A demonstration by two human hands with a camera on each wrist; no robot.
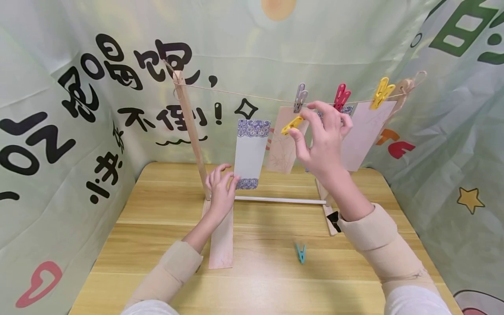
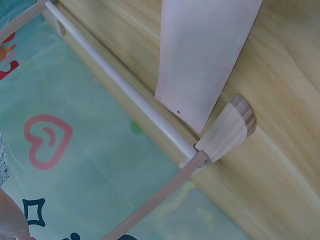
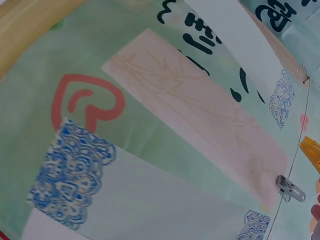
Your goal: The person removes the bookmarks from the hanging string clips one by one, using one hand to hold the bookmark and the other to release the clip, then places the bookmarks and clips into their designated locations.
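Your right hand (image 1: 327,140) pinches a yellow clip (image 1: 292,125), and your left hand (image 1: 220,188) grips a blue-banded white card (image 1: 250,153) by its lower left edge. The card is upright, below the string (image 1: 232,92) and left of the hung pink card (image 1: 280,146) (a grey clip (image 1: 300,98) holds that one). Probably you are at the step of hanging; next move seems to call for lifting the card's top edge to the string, then pressing the clip open over both. Nearer, a teal clip (image 1: 301,253) lies on the table (image 1: 267,288).

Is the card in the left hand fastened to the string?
No, the left hand holds the card, whose unclipped top edge is below the string.
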